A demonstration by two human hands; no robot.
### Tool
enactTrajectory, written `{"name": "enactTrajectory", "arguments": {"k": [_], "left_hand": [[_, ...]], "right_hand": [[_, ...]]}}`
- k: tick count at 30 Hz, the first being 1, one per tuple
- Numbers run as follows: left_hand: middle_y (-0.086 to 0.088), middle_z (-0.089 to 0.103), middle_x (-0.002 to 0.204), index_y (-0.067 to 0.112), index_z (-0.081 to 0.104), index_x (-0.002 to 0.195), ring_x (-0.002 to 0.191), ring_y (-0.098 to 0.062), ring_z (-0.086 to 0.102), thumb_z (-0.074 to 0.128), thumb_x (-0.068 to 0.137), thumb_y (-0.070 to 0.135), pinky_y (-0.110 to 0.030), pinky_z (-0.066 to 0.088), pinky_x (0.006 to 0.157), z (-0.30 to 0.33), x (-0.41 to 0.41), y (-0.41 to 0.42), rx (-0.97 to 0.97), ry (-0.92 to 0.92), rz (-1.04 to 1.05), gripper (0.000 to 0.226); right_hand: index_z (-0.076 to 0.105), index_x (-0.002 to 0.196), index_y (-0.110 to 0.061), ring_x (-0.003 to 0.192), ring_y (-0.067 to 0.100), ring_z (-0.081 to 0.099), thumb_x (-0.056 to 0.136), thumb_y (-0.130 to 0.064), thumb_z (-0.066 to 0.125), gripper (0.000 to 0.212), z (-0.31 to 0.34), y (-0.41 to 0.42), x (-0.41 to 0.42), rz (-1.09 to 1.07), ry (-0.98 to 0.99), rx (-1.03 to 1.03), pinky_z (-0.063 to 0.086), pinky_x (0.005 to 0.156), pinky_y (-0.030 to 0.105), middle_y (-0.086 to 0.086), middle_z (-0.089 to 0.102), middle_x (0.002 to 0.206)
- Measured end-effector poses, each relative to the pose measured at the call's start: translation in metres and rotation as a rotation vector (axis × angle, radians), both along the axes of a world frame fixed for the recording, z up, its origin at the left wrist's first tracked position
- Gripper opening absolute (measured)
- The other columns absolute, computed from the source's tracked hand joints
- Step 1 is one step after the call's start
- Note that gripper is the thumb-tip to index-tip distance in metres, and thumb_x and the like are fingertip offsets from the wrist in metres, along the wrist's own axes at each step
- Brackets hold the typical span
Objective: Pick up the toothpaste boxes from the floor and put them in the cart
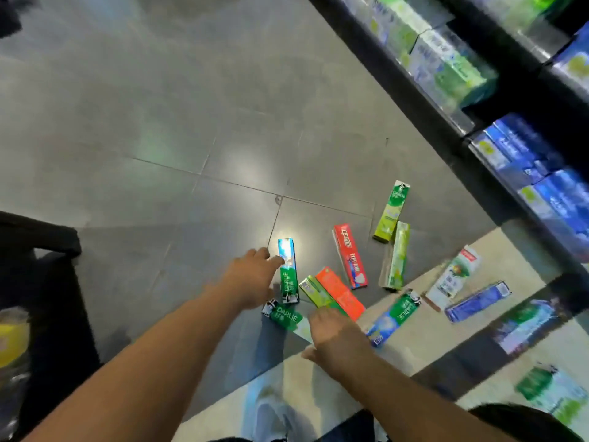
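Observation:
Several toothpaste boxes lie scattered on the grey tiled floor [159,122]. My left hand [251,279] reaches over a green and blue box [289,275], fingers spread, fingertips at its edge. My right hand [334,336] hovers low over another green box [283,315] and next to an orange box [341,293], fingers apart and holding nothing. Farther out lie a red box [350,255], two lime-green boxes [391,212] [396,256], a green and blue box [395,317], a white box [454,275] and a blue box [478,301]. The cart's black edge [38,237] is at the left.
A black shelf unit [446,106] stocked with green and blue boxes runs along the right side. A pale floor strip [414,346] crosses the lower right. My jeans leg and shoe [271,409] are at the bottom centre. Yellow items sit in the cart at far left.

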State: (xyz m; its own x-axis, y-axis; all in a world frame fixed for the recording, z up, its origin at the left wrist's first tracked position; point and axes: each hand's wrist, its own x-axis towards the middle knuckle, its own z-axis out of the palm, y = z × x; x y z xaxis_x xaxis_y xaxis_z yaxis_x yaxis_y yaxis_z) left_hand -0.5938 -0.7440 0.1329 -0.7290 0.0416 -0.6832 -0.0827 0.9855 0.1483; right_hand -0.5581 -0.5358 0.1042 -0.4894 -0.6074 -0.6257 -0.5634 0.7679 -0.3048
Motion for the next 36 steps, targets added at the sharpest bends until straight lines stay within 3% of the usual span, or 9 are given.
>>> {"name": "enactTrajectory", "arguments": {"k": [2, 4, 8, 11, 14, 17, 22, 29, 36], "left_hand": [[-0.008, 0.037, 0.146, 0.028, 0.036, 0.147, 0.13, -0.03, 0.04, 0.068, 0.083, 0.04, -0.047, 0.042, 0.103, -0.065, -0.005, -0.003, 0.02, -0.022, -0.011, 0.072], [-0.006, 0.028, 0.154, 0.03, 0.033, 0.149, 0.134, -0.03, 0.036, 0.073, 0.078, 0.045, -0.047, 0.042, 0.103, -0.119, -0.013, -0.006, -0.02, -0.035, -0.096, 0.082], [-0.01, 0.008, 0.161, 0.019, 0.021, 0.151, 0.132, -0.033, 0.037, 0.078, 0.076, 0.041, -0.046, 0.048, 0.095, -0.184, -0.028, -0.001, -0.165, 0.019, -0.426, 0.096], [-0.015, 0.008, 0.158, 0.014, 0.025, 0.147, 0.122, -0.036, 0.046, 0.079, 0.076, 0.037, -0.044, 0.05, 0.081, -0.212, -0.03, 0.006, -0.256, 0.016, -0.532, 0.092], [-0.017, 0.04, 0.141, 0.011, 0.039, 0.139, 0.111, -0.036, 0.059, 0.057, 0.094, 0.018, -0.039, 0.049, 0.07, -0.217, -0.029, 0.014, -0.322, 0.056, -0.605, 0.049], [-0.011, 0.056, 0.123, 0.011, 0.048, 0.133, 0.105, -0.032, 0.065, 0.043, 0.099, 0.015, -0.039, 0.049, 0.072, -0.193, -0.032, 0.006, -0.344, 0.034, -0.59, 0.034], [-0.009, 0.058, 0.118, 0.011, 0.05, 0.122, 0.106, -0.031, 0.065, 0.063, 0.087, 0.021, -0.039, 0.052, 0.078, -0.077, -0.032, -0.027, -0.367, 0.003, -0.275, 0.039], [-0.014, 0.065, 0.103, 0.01, 0.062, 0.106, 0.088, -0.033, 0.065, 0.072, 0.076, 0.038, -0.031, 0.046, 0.066, 0.195, -0.057, -0.029, -0.235, 0.121, 0.081, 0.042], [-0.005, 0.052, 0.07, 0.017, 0.046, 0.074, 0.065, -0.028, 0.051, 0.068, 0.073, 0.048, -0.028, 0.042, 0.058, 0.46, -0.057, -0.014, -0.102, 0.311, 0.105, 0.038]], "right_hand": [[0.064, 0.084, -0.014, 0.063, 0.022, 0.061, 0.028, -0.057, 0.088, 0.074, -0.066, -0.006, 0.008, 0.009, 0.025, -0.006, 0.05, 0.052, 0.029, 0.004, 0.06, 0.074], [0.065, 0.081, -0.016, 0.062, 0.02, 0.06, 0.028, -0.052, 0.088, 0.068, -0.121, -0.014, 0.014, 0.009, 0.029, 0.001, 0.048, 0.05, 0.027, 0.003, 0.06, 0.072], [0.041, 0.136, -0.004, 0.112, 0.032, 0.053, 0.088, -0.029, 0.06, 0.057, -0.19, -0.015, 0.025, -0.028, 0.023, 0.053, 0.048, 0.085, 0.039, 0.015, 0.051, 0.123], [0.014, 0.15, 0.001, 0.124, 0.035, 0.043, 0.097, -0.016, 0.044, 0.063, -0.216, -0.012, 0.033, 0.01, 0.105, 0.107, 0.045, 0.092, 0.044, 0.021, 0.037, 0.14], [0.055, 0.127, -0.001, 0.089, 0.026, 0.063, 0.07, -0.026, 0.075, 0.065, -0.213, -0.012, 0.038, 0.009, 0.149, 0.092, 0.053, 0.058, 0.036, 0.015, 0.062, 0.104], [0.06, 0.096, -0.007, 0.063, 0.022, 0.062, 0.045, -0.023, 0.088, 0.06, -0.197, -0.005, 0.042, -0.103, 0.142, 0.063, 0.045, 0.038, 0.031, 0.008, 0.061, 0.075], [0.037, 0.133, -0.009, 0.119, 0.026, 0.05, 0.09, -0.015, 0.058, 0.048, -0.091, 0.008, 0.024, -0.406, -0.003, 0.013, 0.046, 0.09, 0.037, 0.01, 0.047, 0.127], [0.036, 0.132, -0.015, 0.117, 0.029, 0.053, 0.088, -0.035, 0.066, 0.057, 0.151, 0.008, -0.046, -0.763, 0.061, -0.112, 0.048, 0.09, 0.039, 0.007, 0.05, 0.126], [0.041, 0.116, -0.02, 0.107, 0.029, 0.057, 0.084, -0.04, 0.069, 0.047, 0.424, 0.017, -0.075, -0.847, 0.155, -0.322, 0.046, 0.081, 0.037, 0.003, 0.052, 0.114]]}}
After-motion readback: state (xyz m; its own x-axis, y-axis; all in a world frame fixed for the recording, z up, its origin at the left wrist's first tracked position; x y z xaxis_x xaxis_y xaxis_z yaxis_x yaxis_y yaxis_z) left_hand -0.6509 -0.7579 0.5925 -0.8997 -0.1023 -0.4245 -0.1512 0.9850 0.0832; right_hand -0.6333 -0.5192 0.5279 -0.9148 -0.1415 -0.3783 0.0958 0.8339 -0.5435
